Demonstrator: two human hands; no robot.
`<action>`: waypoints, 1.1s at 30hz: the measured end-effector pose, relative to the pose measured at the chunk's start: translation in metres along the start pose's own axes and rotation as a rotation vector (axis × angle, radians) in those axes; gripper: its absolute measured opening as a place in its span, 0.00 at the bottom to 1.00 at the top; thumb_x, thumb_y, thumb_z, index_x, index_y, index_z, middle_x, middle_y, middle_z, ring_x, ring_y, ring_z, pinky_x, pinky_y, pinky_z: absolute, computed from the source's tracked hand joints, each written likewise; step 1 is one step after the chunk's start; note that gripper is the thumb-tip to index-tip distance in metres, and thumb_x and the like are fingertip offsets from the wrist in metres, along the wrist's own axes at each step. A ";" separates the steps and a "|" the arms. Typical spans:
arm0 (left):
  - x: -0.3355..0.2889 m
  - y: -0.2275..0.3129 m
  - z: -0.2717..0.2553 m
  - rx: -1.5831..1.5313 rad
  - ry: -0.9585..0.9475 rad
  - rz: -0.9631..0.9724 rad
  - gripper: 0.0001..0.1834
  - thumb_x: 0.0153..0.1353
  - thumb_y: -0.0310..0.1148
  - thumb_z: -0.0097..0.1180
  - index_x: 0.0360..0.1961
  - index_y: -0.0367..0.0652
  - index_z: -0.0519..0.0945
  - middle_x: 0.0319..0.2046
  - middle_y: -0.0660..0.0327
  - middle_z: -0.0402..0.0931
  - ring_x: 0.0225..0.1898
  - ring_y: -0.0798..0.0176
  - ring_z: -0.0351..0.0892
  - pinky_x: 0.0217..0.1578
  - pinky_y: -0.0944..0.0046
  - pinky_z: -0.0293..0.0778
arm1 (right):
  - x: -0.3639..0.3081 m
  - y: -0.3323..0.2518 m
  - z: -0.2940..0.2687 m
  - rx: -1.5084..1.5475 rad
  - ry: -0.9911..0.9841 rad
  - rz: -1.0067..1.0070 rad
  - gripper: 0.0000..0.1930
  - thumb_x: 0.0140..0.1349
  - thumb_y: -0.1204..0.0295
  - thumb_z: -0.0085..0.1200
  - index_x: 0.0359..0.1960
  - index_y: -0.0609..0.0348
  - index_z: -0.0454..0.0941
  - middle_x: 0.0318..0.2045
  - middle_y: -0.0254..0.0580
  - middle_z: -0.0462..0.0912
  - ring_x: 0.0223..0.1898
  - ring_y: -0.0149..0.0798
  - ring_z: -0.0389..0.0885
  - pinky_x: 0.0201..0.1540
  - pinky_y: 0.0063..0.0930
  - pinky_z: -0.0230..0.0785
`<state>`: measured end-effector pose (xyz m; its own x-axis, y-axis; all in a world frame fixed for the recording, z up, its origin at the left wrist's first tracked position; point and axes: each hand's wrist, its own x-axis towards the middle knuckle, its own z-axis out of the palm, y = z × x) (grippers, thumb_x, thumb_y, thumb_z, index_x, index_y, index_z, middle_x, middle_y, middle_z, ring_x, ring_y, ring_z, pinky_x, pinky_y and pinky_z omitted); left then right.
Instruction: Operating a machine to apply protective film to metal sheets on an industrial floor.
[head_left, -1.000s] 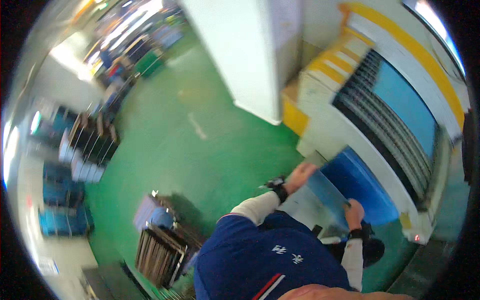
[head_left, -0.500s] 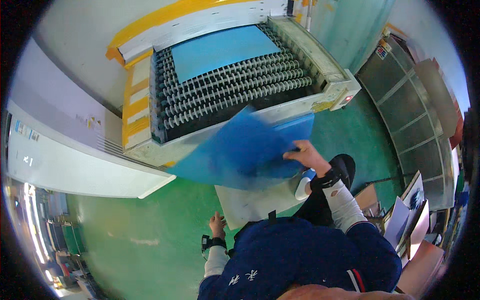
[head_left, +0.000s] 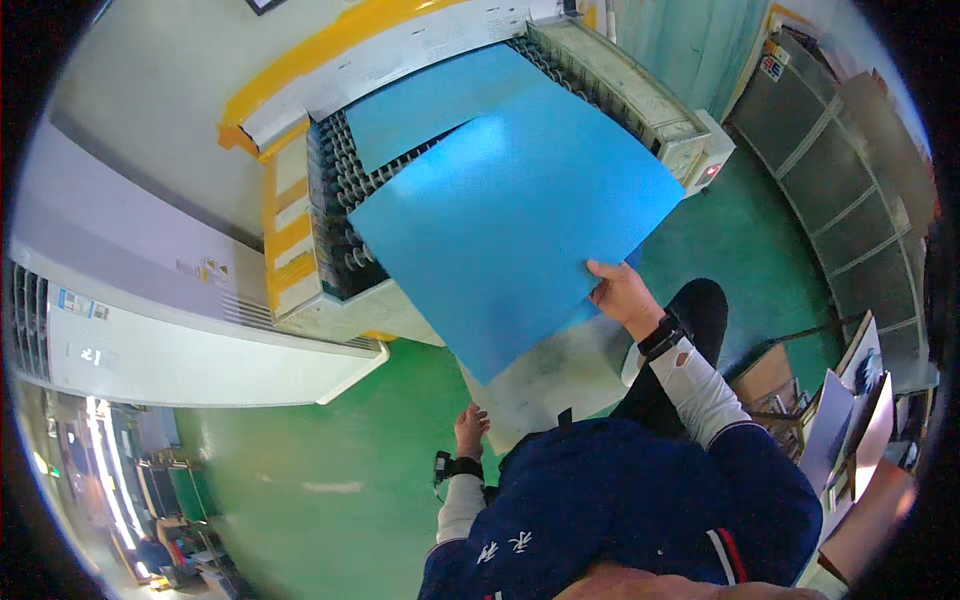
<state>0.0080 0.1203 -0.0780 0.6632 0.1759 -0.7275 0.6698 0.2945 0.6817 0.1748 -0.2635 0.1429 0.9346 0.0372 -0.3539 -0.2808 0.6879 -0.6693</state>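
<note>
- And here is the big blue sheet (head_left: 520,220), slanting over the front of the roller machine (head_left: 355,175), its far part above the rollers and its near corner out past the front edge.
- The right hand (head_left: 625,297) has it! The grip is on the near right edge, thumb lying on the upper face; the fingertips underneath are hidden from me.
- So nearly all of the sheet spreads away from those fingers, to the far side and to the left, with only that edge inside the grip.
- Whether its underside meets the rollers, I cannot tell from here.
- Over to the left hand (head_left: 470,430): nothing in it, fingers loosely bent and parted, low down, nearer than the sheet's near corner and clear of it.
- That hand is just beside a pale board (head_left: 530,395), which lies low in front of the machine.
- Farther in, a second blue sheet (head_left: 425,108) rests on the rollers, partly covered from view by the held one.
- A small red light (head_left: 711,172) glows at the machine's right end, and a grey framed rack (head_left: 850,215) stands farther right.
</note>
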 end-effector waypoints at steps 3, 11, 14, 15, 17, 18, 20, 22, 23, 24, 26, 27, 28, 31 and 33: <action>-0.002 -0.008 -0.011 -0.043 0.014 0.001 0.19 0.64 0.45 0.55 0.42 0.38 0.74 0.32 0.56 0.79 0.23 0.65 0.76 0.23 0.66 0.71 | 0.004 0.006 0.024 0.116 0.038 0.015 0.07 0.59 0.71 0.62 0.37 0.52 0.77 0.30 0.29 0.79 0.28 0.31 0.77 0.30 0.28 0.71; 0.006 -0.038 -0.035 -0.024 0.055 -0.061 0.23 0.64 0.47 0.55 0.45 0.35 0.73 0.33 0.55 0.78 0.23 0.65 0.76 0.22 0.67 0.71 | 0.039 0.016 0.024 0.035 -0.057 0.133 0.12 0.62 0.70 0.58 0.47 0.50 0.73 0.42 0.31 0.82 0.39 0.34 0.81 0.41 0.34 0.76; 0.005 -0.029 -0.032 -0.007 0.024 -0.024 0.23 0.64 0.47 0.55 0.45 0.34 0.73 0.33 0.55 0.78 0.24 0.64 0.76 0.23 0.67 0.72 | 0.050 0.018 0.031 0.021 -0.056 0.167 0.12 0.62 0.70 0.59 0.46 0.50 0.74 0.41 0.33 0.81 0.39 0.34 0.81 0.40 0.35 0.77; 0.002 -0.021 -0.026 -0.001 0.029 -0.028 0.23 0.64 0.47 0.55 0.45 0.34 0.73 0.33 0.55 0.79 0.24 0.63 0.77 0.24 0.66 0.72 | 0.055 0.019 0.030 0.020 -0.021 0.189 0.12 0.62 0.70 0.59 0.45 0.51 0.74 0.40 0.34 0.81 0.39 0.35 0.82 0.40 0.36 0.77; 0.005 -0.016 -0.024 0.009 0.035 -0.022 0.23 0.64 0.46 0.56 0.45 0.34 0.74 0.33 0.55 0.79 0.24 0.63 0.77 0.24 0.66 0.72 | 0.056 0.018 0.035 0.042 -0.051 0.189 0.11 0.62 0.70 0.59 0.45 0.52 0.74 0.39 0.35 0.81 0.39 0.35 0.82 0.40 0.36 0.77; 0.006 -0.014 -0.024 0.013 0.043 -0.025 0.22 0.63 0.46 0.56 0.45 0.34 0.74 0.32 0.55 0.79 0.24 0.63 0.77 0.24 0.66 0.73 | 0.055 0.018 0.040 0.059 -0.076 0.197 0.11 0.62 0.70 0.58 0.45 0.53 0.74 0.38 0.36 0.81 0.39 0.36 0.82 0.41 0.36 0.77; 0.009 -0.011 -0.019 -0.027 0.055 -0.026 0.21 0.63 0.45 0.56 0.44 0.35 0.75 0.32 0.56 0.79 0.24 0.64 0.77 0.24 0.66 0.72 | 0.058 0.019 0.043 0.057 -0.082 0.194 0.10 0.62 0.71 0.58 0.44 0.54 0.74 0.38 0.37 0.81 0.38 0.37 0.82 0.41 0.37 0.77; 0.012 -0.004 -0.015 -0.061 0.062 -0.035 0.20 0.63 0.44 0.57 0.43 0.36 0.75 0.32 0.56 0.79 0.24 0.64 0.77 0.24 0.66 0.72 | 0.064 0.020 0.040 0.057 -0.076 0.190 0.10 0.62 0.71 0.58 0.43 0.54 0.74 0.38 0.38 0.81 0.38 0.37 0.82 0.41 0.37 0.77; 0.004 0.005 -0.009 -0.009 0.037 -0.001 0.18 0.63 0.44 0.56 0.41 0.37 0.75 0.31 0.57 0.79 0.24 0.65 0.77 0.24 0.67 0.72 | 0.065 0.022 0.038 0.064 -0.076 0.197 0.09 0.62 0.71 0.58 0.43 0.55 0.75 0.38 0.38 0.81 0.38 0.37 0.81 0.42 0.37 0.76; -0.001 0.012 -0.005 0.044 0.012 0.032 0.16 0.63 0.43 0.55 0.40 0.38 0.76 0.31 0.58 0.79 0.24 0.66 0.77 0.24 0.67 0.72 | 0.065 0.023 0.035 0.071 -0.073 0.204 0.09 0.62 0.71 0.58 0.43 0.55 0.75 0.38 0.38 0.81 0.38 0.37 0.81 0.42 0.37 0.76; 0.019 0.007 -0.013 0.053 -0.007 0.103 0.15 0.64 0.42 0.54 0.39 0.39 0.76 0.31 0.59 0.79 0.25 0.66 0.77 0.25 0.68 0.72 | 0.066 0.028 0.039 0.068 -0.093 0.203 0.09 0.62 0.71 0.58 0.43 0.55 0.75 0.38 0.39 0.81 0.38 0.38 0.80 0.43 0.37 0.76; 0.023 0.011 -0.011 0.065 -0.043 0.173 0.14 0.64 0.42 0.53 0.38 0.40 0.76 0.31 0.60 0.79 0.26 0.67 0.77 0.26 0.69 0.72 | 0.067 0.028 0.039 0.062 -0.103 0.189 0.09 0.62 0.70 0.58 0.43 0.55 0.75 0.38 0.39 0.81 0.38 0.38 0.80 0.43 0.37 0.75; 0.026 0.014 -0.010 0.068 -0.041 0.171 0.14 0.64 0.42 0.53 0.38 0.40 0.76 0.31 0.60 0.79 0.26 0.67 0.77 0.26 0.69 0.72 | 0.068 0.028 0.040 0.066 -0.101 0.191 0.09 0.62 0.70 0.58 0.43 0.55 0.75 0.38 0.39 0.81 0.38 0.38 0.80 0.43 0.37 0.75; 0.026 0.062 0.021 0.072 -0.039 0.121 0.13 0.65 0.41 0.53 0.38 0.41 0.76 0.31 0.61 0.79 0.28 0.68 0.77 0.27 0.69 0.72 | 0.076 0.028 0.038 0.086 -0.032 0.195 0.09 0.62 0.71 0.58 0.41 0.61 0.74 0.38 0.43 0.79 0.35 0.42 0.80 0.38 0.39 0.79; 0.034 0.080 0.029 0.112 -0.044 0.192 0.14 0.65 0.42 0.54 0.39 0.41 0.76 0.32 0.61 0.79 0.29 0.68 0.77 0.28 0.69 0.72 | 0.083 0.034 0.037 0.098 -0.052 0.176 0.08 0.62 0.72 0.57 0.40 0.61 0.74 0.37 0.43 0.78 0.35 0.42 0.80 0.37 0.39 0.79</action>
<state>0.0936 0.1229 -0.0460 0.7944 0.1770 -0.5810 0.5609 0.1532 0.8136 0.2511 -0.2105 0.1150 0.8836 0.1992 -0.4238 -0.4208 0.7347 -0.5320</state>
